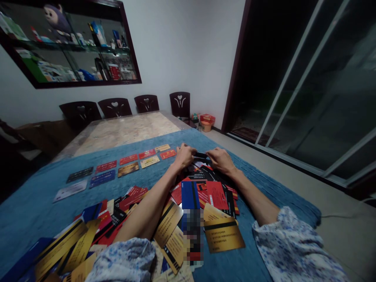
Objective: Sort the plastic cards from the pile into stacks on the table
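Beyond a heap of cards, my left hand [185, 156] and my right hand [221, 159] pinch opposite ends of a dark, flat card [201, 155]. Both hands are closed on it. Under and in front of them lie overlapping red, black, blue and gold cards, among them a blue card [190, 194], a red card [217, 195] and a gold card [225, 234]. Left of my left hand, cards are laid in two rows, with a red card [168, 154] nearest. My left forearm hides part of the heap.
A blue cloth [246, 243] covers the near part of the stone-topped table [126, 129]. More cards, including a gold card [60, 244], pile up at the lower left. Several dark chairs [179, 103] stand behind, and a sliding glass door [311, 98] is at the right.
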The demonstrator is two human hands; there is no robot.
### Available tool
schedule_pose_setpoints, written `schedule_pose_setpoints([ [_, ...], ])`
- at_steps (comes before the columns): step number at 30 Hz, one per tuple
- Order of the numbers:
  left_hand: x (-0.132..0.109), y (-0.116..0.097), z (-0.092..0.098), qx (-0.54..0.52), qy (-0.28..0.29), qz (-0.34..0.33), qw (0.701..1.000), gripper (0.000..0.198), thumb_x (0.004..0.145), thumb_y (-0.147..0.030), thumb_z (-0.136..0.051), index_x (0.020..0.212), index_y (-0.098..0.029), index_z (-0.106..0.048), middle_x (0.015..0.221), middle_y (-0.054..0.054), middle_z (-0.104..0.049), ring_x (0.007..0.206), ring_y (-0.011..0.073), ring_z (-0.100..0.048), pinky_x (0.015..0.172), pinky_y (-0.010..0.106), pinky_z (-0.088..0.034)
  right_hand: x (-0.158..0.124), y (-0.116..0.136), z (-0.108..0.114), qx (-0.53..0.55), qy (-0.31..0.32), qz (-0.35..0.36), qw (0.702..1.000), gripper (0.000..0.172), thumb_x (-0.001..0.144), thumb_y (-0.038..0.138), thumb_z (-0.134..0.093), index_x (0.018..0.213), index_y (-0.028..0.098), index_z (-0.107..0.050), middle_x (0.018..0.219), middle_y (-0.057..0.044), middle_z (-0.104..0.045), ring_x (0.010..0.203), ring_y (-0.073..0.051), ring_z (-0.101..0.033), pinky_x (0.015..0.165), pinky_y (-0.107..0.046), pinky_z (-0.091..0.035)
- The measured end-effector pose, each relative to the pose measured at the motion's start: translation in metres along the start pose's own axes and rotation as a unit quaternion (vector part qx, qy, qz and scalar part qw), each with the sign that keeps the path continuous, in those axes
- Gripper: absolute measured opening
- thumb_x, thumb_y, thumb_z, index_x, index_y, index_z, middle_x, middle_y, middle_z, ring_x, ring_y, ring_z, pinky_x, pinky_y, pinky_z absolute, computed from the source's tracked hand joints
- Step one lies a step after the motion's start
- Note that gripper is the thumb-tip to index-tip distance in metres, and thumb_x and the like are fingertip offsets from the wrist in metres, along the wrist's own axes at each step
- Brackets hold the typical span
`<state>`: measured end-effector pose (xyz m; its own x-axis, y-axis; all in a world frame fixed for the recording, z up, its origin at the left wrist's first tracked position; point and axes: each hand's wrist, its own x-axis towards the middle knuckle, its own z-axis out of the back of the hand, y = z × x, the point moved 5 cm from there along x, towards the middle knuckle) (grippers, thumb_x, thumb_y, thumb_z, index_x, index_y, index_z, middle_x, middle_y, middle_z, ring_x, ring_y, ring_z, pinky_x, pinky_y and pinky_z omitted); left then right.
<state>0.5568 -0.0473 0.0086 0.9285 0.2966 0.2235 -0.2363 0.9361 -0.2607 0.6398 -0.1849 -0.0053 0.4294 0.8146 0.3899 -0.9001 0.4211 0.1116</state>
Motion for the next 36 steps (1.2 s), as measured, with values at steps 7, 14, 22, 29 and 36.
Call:
schedule_pose_setpoints([
  [7,0.002,0.001,-0.002,-0.04,-0.002,0.02,0.999,0.034,0.087,-0.017,-0.05,0.108,-0.024,-0.077,0.102,0.006,-0.077,0.106,0.0252,-0.059,0.097,0.039,-0.044,0.001,-0.005,-0.002,0.029,-0.032,-0.017,0.999,0.037,0.097,0.02,-0.04,0.117,0.02,-0.071,0.103,-0.011,-0.073,0.098,-0.023,-0.059,0.085,-0.032,-0.041],
  [14,0.003,0.004,-0.003,-0.077,-0.029,0.018,0.996,0.044,0.082,-0.009,-0.051,0.119,-0.022,-0.072,0.113,0.008,-0.075,0.102,0.0225,-0.065,0.092,0.031,-0.047,0.001,-0.007,-0.006,0.045,-0.049,-0.025,0.997,0.038,0.09,0.014,-0.045,0.123,0.019,-0.065,0.102,-0.011,-0.072,0.097,-0.024,-0.058,0.084,-0.033,-0.04],
  [22,-0.002,0.005,-0.001,-0.019,-0.054,0.056,0.997,0.037,0.083,-0.009,-0.051,0.115,-0.022,-0.062,0.093,0.008,-0.073,0.091,0.0238,-0.067,0.085,0.034,-0.048,0.0,-0.006,-0.007,0.041,-0.034,-0.035,0.998,0.039,0.089,0.016,-0.047,0.125,0.02,-0.061,0.098,-0.01,-0.072,0.089,-0.023,-0.059,0.078,-0.031,-0.039],
  [29,-0.006,0.003,-0.004,0.041,-0.016,0.056,0.997,0.039,0.088,-0.012,-0.047,0.125,-0.023,-0.053,0.1,0.012,-0.073,0.097,0.0285,-0.068,0.083,0.035,-0.046,0.001,-0.003,-0.016,0.01,0.01,-0.041,0.999,0.049,0.088,0.017,-0.048,0.137,0.017,-0.052,0.102,-0.011,-0.073,0.091,-0.025,-0.063,0.078,-0.032,-0.04],
  [36,-0.008,-0.003,-0.001,0.079,-0.012,0.048,0.996,0.043,0.09,-0.014,-0.046,0.133,-0.022,-0.047,0.106,0.014,-0.07,0.103,0.0294,-0.066,0.088,0.037,-0.045,0.003,-0.004,-0.016,0.021,-0.018,-0.029,0.999,0.053,0.084,0.014,-0.05,0.137,0.015,-0.05,0.112,-0.014,-0.07,0.101,-0.027,-0.061,0.084,-0.034,-0.04],
])
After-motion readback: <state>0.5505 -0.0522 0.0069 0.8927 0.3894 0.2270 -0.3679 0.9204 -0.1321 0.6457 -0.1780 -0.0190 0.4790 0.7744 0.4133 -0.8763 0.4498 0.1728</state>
